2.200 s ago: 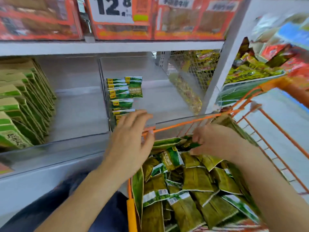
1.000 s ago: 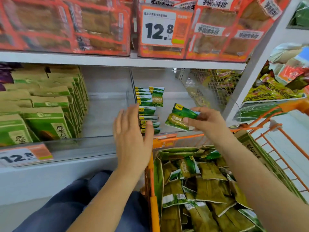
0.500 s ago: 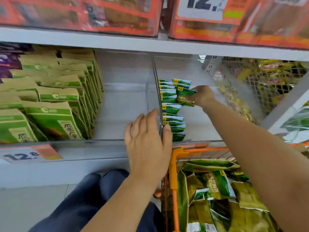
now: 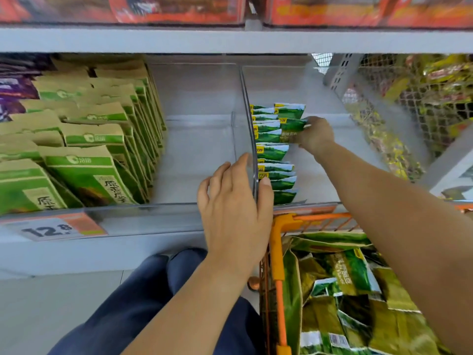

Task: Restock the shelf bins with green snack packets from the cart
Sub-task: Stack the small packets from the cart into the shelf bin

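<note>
My right hand (image 4: 316,135) reaches deep into the clear shelf bin (image 4: 320,160), fingers curled round a green snack packet (image 4: 290,129) that I hold against the row of packets (image 4: 275,155) already standing on edge along the bin's left wall. My left hand (image 4: 235,201) rests at the front end of the clear divider (image 4: 249,129) — fingers straight on its left side, thumb on the right, gripping nothing else. The neighbouring compartment (image 4: 199,155) to the left of that divider is bounded further left by rows of kraft-and-green pouches (image 4: 89,149) standing upright, front to back. A price tag (image 4: 51,229) reading 12.8 sits on the shelf's front rail beneath those pouches. Below my right forearm, the orange cart (image 4: 277,252) stands just in front of the shelf, heaped with loose green packets (image 4: 353,290) lying at all angles. Red boxed goods (image 4: 179,8) line the shelf above — blurred, their labels unreadable. Behind a wire mesh panel (image 4: 409,98) to the right lie yellow-green packets in a jumble.
</note>
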A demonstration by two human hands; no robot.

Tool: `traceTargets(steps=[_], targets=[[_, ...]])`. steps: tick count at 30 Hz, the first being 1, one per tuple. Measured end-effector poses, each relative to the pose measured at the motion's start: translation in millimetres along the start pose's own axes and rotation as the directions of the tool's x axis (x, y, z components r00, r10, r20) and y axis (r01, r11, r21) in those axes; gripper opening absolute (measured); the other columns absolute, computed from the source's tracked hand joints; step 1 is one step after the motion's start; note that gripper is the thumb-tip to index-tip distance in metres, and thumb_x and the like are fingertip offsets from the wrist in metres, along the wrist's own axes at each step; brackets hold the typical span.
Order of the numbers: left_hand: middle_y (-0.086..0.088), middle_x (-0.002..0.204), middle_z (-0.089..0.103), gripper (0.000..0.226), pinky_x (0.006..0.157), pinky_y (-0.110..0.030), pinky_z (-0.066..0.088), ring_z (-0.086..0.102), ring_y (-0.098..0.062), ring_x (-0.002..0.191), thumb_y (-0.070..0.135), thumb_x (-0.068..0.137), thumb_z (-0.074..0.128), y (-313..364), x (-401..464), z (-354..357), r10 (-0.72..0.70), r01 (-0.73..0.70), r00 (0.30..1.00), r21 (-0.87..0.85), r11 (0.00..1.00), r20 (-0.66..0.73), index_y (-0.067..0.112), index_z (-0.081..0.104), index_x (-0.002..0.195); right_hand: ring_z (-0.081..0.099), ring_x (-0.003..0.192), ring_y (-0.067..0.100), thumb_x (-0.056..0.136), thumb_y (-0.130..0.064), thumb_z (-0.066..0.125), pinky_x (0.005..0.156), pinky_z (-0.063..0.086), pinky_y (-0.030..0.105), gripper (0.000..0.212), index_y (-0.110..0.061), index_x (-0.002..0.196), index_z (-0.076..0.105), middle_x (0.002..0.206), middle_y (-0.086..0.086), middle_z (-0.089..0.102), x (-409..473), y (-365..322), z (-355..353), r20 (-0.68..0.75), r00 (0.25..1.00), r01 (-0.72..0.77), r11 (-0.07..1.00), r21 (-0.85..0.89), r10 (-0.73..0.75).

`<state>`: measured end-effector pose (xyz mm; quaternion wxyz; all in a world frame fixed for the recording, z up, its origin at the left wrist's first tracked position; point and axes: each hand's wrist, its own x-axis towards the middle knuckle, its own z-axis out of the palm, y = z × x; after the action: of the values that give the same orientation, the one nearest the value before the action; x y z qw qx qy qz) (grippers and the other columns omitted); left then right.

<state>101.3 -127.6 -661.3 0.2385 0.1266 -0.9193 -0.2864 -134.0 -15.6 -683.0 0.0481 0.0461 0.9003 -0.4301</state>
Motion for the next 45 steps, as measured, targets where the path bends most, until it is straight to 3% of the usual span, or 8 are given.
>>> traceTargets(steps=[12, 15, 19, 26, 33, 39, 41, 45], targets=[[0.000, 0.129, 0.059, 0.057, 0.106, -0.033, 0.020, 0.045, -0.017, 0.126, 0.047, 0.093, 0.026, -2, -1, 2, 0.005, -0.006, 1.000, -0.010, 1.000, -0.013, 0.017, 0.047, 0.137, 0.060, 0.085, 0.030, 0.078, -0.025, 0.077, 0.087, 0.054, 0.041, 0.032, 0.000, 0.081, 0.057, 0.079, 0.013, 0.057, -17, -10, -20, 0.107, 0.992, -0.046, 0.984, -0.172, 0.065], [-0.001, 0.138, 0.052, 0.065, 0.109, -0.034, 0.019, 0.040, -0.019, 0.131, 0.053, 0.090, 0.027, -4, -2, -1, 0.006, -0.006, 1.000, -0.072, 0.997, -0.007, 0.016, 0.042, 0.141, 0.054, 0.080, 0.026, 0.084, -0.029, 0.070, 0.072, 0.048, 0.036, 0.030, -0.002, 0.083, 0.057, 0.083, 0.016, 0.059, -45, -23, -54, 0.111, 0.994, 0.034, 0.952, -0.303, 0.000], [-0.009, 0.145, 0.042, 0.065, 0.114, -0.047, 0.023, 0.034, -0.027, 0.136, 0.046, 0.091, 0.034, 5, -8, -13, 0.060, -0.066, 0.997, -0.126, 0.990, -0.050, 0.010, 0.031, 0.145, 0.064, 0.091, 0.025, 0.088, -0.029, 0.067, 0.087, 0.052, 0.042, 0.022, -0.009, 0.096, 0.072, 0.100, 0.015, 0.070, -114, -22, -115, 0.066, 0.976, 0.217, 0.943, -0.251, -0.207], [-0.006, 0.139, 0.048, 0.061, 0.106, -0.032, 0.023, 0.032, -0.016, 0.128, 0.034, 0.094, 0.046, 42, -44, -11, 0.451, -0.441, 0.881, -0.101, 0.892, 0.141, 0.015, 0.024, 0.147, 0.063, 0.078, 0.025, 0.085, -0.029, 0.068, 0.068, 0.049, 0.033, 0.021, -0.009, 0.081, 0.072, 0.082, 0.011, 0.070, -216, 46, -205, 0.064, 0.995, 0.101, 0.733, -0.673, -0.079], [-0.008, 0.139, 0.047, 0.060, 0.108, -0.040, 0.030, 0.037, -0.024, 0.130, 0.032, 0.097, 0.051, 33, -47, -11, 0.379, -0.364, 0.910, -0.110, 0.925, 0.170, 0.015, 0.025, 0.149, 0.061, 0.108, 0.027, 0.090, -0.028, 0.063, 0.086, 0.048, 0.033, 0.040, -0.016, 0.128, 0.058, 0.123, 0.010, 0.063, -233, 98, -175, 0.093, 0.982, 0.186, 0.742, -0.644, -0.165], [-0.009, 0.144, 0.044, 0.056, 0.112, -0.041, 0.026, 0.032, -0.025, 0.137, 0.040, 0.099, 0.039, 28, -48, -11, 0.347, -0.340, 0.920, -0.068, 0.938, 0.185, 0.015, 0.028, 0.148, 0.059, 0.104, 0.027, 0.093, -0.020, 0.054, 0.095, 0.040, 0.033, 0.021, -0.017, 0.112, 0.063, 0.107, 0.008, 0.066, -221, 104, -161, 0.173, 0.956, 0.271, 0.489, -0.829, -0.237], [-0.007, 0.144, 0.044, 0.053, 0.111, -0.038, 0.025, 0.032, -0.022, 0.137, 0.041, 0.100, 0.033, 31, -51, -12, 0.369, -0.358, 0.914, -0.090, 0.929, 0.171, 0.016, 0.032, 0.147, 0.061, 0.096, 0.024, 0.093, -0.023, 0.054, 0.103, 0.035, 0.033, 0.016, -0.016, 0.105, 0.063, 0.086, 0.002, 0.065, -226, 93, -164, 0.174, 0.927, 0.341, 0.557, -0.757, -0.332], [0.004, 0.132, 0.054, 0.051, 0.105, -0.034, 0.033, 0.040, -0.013, 0.127, 0.048, 0.095, 0.034, 38, -50, -15, 0.345, -0.297, 0.923, -0.257, 0.920, 0.168, 0.024, 0.044, 0.138, 0.048, 0.057, 0.013, 0.092, -0.019, 0.059, 0.056, 0.032, 0.029, 0.016, -0.013, 0.078, 0.053, 0.060, 0.000, 0.051, -237, 57, -160, 0.027, 0.956, 0.292, 0.956, -0.039, -0.291]])
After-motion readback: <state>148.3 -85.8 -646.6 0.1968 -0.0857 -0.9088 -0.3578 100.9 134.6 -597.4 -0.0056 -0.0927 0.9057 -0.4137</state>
